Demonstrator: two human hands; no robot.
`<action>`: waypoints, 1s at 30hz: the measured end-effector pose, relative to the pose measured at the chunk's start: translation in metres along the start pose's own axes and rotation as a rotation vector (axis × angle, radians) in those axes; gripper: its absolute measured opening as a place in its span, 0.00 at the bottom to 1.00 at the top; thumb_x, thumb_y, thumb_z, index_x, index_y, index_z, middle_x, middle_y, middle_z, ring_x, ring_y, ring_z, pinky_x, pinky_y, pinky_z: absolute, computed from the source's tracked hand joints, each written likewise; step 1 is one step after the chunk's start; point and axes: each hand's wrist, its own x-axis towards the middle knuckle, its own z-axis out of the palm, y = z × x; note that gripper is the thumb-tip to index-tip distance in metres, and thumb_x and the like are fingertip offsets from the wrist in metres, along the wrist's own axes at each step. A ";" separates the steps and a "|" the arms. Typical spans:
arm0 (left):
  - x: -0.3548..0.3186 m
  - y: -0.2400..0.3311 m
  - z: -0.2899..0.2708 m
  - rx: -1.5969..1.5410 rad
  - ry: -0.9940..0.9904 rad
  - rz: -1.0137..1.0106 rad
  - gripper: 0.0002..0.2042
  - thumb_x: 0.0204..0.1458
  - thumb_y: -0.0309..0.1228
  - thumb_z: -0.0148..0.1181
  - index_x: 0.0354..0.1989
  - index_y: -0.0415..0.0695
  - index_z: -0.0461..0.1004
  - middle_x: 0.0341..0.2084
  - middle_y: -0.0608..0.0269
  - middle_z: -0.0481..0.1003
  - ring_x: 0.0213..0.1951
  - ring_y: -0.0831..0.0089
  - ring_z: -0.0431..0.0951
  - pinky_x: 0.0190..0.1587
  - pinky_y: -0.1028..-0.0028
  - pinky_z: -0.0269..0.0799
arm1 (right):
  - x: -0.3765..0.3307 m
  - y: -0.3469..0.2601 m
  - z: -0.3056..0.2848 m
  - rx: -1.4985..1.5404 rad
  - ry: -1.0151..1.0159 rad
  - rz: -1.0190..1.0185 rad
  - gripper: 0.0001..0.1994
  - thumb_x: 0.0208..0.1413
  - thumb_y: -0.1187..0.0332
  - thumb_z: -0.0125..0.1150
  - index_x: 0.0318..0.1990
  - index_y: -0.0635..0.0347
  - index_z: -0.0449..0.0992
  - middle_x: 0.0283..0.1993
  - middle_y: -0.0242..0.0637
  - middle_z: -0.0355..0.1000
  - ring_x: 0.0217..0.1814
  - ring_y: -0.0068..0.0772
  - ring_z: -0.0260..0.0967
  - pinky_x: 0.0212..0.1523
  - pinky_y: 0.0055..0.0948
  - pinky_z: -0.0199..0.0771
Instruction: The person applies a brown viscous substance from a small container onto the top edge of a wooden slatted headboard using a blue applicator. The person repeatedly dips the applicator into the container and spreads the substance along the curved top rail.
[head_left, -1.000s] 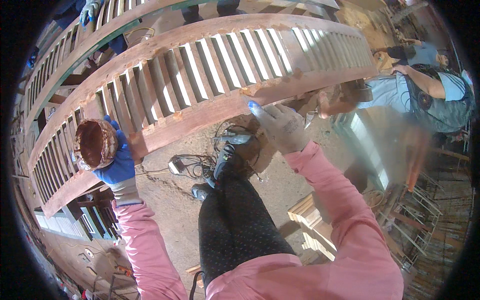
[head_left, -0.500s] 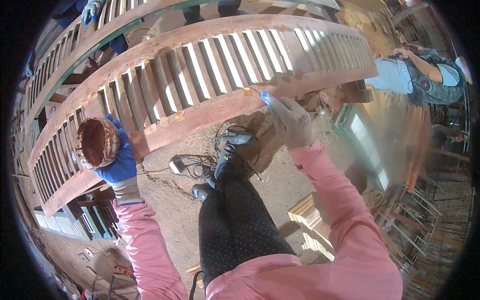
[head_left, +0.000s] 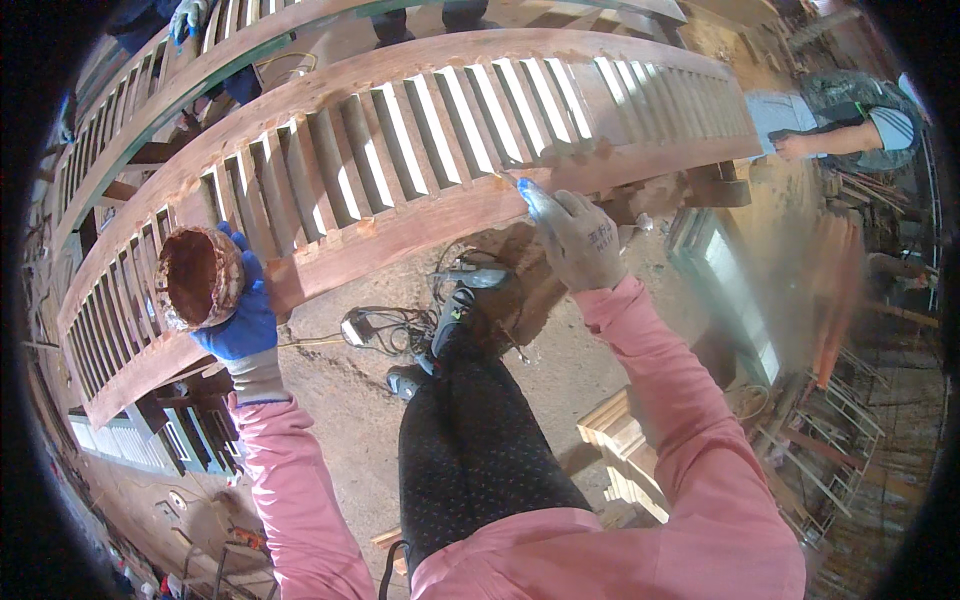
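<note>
My left hand (head_left: 243,318), in a blue glove with a pale cuff, is closed around a round bowl (head_left: 200,278) crusted with reddish-brown paste inside and on its rim. The bowl hangs over the left part of a louvered wooden panel (head_left: 420,205) with slanted slats between two long rails. My right hand (head_left: 575,235) wears a grey glove with blue-stained fingertips. Its fingers pinch a small thin tool (head_left: 508,179), whose tip meets the near rail beside the slat ends. Brown filler patches mark that rail. Most of the tool is hidden by my fingers.
A second louvered panel (head_left: 140,125) lies beyond at upper left, with another person's gloved hand (head_left: 188,18) over it. Someone else (head_left: 850,125) is at the right. Power tools with tangled cords (head_left: 390,328) lie by my feet; stacked wooden mouldings (head_left: 622,440) are nearer right.
My right hand has shifted slightly left along the near rail with the tool. The bowl has moved slightly right and down. The person at the right has changed arm and body position.
</note>
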 end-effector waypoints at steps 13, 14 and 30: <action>-0.002 -0.001 0.002 0.045 -0.055 0.011 0.37 0.67 0.53 0.51 0.77 0.43 0.53 0.75 0.38 0.55 0.73 0.42 0.62 0.70 0.42 0.66 | -0.012 -0.025 0.020 -0.111 -0.082 -0.173 0.24 0.53 0.72 0.63 0.60 0.52 0.77 0.36 0.31 0.72 0.39 0.37 0.75 0.36 0.37 0.79; -0.003 -0.003 0.004 0.020 -0.082 -0.003 0.37 0.68 0.53 0.50 0.78 0.43 0.53 0.75 0.38 0.55 0.73 0.42 0.61 0.71 0.41 0.65 | -0.015 -0.023 0.018 -0.085 -0.070 -0.194 0.23 0.54 0.72 0.63 0.60 0.52 0.77 0.36 0.31 0.71 0.39 0.37 0.75 0.36 0.37 0.79; -0.003 -0.002 0.007 -0.053 -0.071 -0.030 0.36 0.68 0.53 0.50 0.77 0.43 0.54 0.75 0.40 0.56 0.73 0.43 0.61 0.72 0.40 0.62 | 0.008 -0.030 0.005 -0.110 -0.058 -0.153 0.20 0.55 0.70 0.62 0.57 0.52 0.80 0.38 0.34 0.74 0.41 0.40 0.77 0.40 0.40 0.80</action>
